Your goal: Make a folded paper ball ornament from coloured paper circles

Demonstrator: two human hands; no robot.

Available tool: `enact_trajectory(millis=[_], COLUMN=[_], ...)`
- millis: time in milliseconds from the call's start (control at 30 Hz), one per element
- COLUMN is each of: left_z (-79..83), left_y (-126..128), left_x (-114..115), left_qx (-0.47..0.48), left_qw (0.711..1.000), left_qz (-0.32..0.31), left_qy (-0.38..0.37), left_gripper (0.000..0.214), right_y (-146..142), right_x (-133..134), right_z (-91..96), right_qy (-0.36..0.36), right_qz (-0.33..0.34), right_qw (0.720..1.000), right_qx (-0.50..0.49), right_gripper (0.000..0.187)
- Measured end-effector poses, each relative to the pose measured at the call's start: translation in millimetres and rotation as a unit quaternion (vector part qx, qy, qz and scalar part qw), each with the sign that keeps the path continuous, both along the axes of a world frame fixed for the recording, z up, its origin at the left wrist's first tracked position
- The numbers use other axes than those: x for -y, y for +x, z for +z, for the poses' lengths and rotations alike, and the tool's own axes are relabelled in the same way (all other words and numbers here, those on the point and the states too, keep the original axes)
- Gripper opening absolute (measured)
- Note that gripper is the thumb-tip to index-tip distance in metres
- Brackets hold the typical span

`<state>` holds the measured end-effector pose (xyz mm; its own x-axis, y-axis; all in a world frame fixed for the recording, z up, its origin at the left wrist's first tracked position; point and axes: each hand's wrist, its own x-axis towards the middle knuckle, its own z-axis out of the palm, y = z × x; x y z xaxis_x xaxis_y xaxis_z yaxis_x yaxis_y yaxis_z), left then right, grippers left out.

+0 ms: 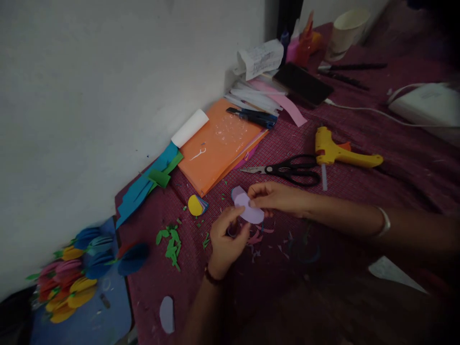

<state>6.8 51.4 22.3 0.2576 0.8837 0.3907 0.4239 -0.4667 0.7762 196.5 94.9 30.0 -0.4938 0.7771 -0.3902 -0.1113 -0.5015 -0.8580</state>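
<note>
Lilac paper cutouts with rounded edges are held between my two hands, with a bluish edge showing behind them. My right hand pinches the upper right side between thumb and fingers. From below left, the thumb and fingers of my left hand grip the lower left edge. A small stack of round paper pieces, yellow on top, lies left of the hands. Nearer the table's left edge rests a folded lilac half-circle. Black-handled scissors lie just beyond my right hand.
A yellow glue gun, orange sheets with a blue cutter, and a black phone lie behind. Green scraps are scattered at left. Colourful paper flowers sit on a blue surface. A paper cup stands at the back.
</note>
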Motion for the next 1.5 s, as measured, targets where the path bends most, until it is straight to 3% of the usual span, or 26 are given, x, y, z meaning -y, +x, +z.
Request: enact_trajectory(millis=[100, 233, 400, 533, 633, 733, 967, 1500], left_z=[0.3, 2.7, 0.5, -8.0, -12.9, -14.5, -15.9, -18.5], left_y=[-6, -12, -13, -19, -24, -24, -15, -15], left_x=[4, 6, -5, -21, -27, -28, -28, -31], left_qx=[-0.093, -0.19, -0.137, -0.08, -0.053, -0.048, -0.094, -0.113], left_qw=[0.991, 0.969, 0.987, 0.997, 0.997, 0.996, 0.995, 0.993], left_qz=[-0.062, -0.068, -0.053, 0.017, 0.052, 0.048, -0.002, -0.009], left_qy=[0.066, 0.139, 0.058, 0.012, -0.033, -0.055, -0.02, 0.009], left_gripper=[0.044, 0.037, 0.023, 0.015, 0.01, 0.008, 0.015, 0.019], right_y=[-1, -4, 7, 23, 29, 27, 25, 28], right_x=[4, 7, -1, -18, -24, -24, -23, -24], right_z=[-2.7, -4.2, -7.3, -12.6, -18.2, -22.4, -22.3, -21.7], right_qy=[0.032, 0.15, 0.246, 0.339, 0.388, 0.436, 0.445, 0.451], right_qz=[0.014, 0.001, -0.001, -0.033, 0.001, 0.045, 0.062, 0.078], right_qw=[0.998, 0.983, 0.957, 0.898, 0.862, 0.833, 0.821, 0.811], right_qx=[0.047, 0.105, 0.157, 0.278, 0.325, 0.338, 0.352, 0.363], right_gripper=[0.018, 0.014, 0.01, 0.011, 0.016, 0.02, 0.021, 0.019])
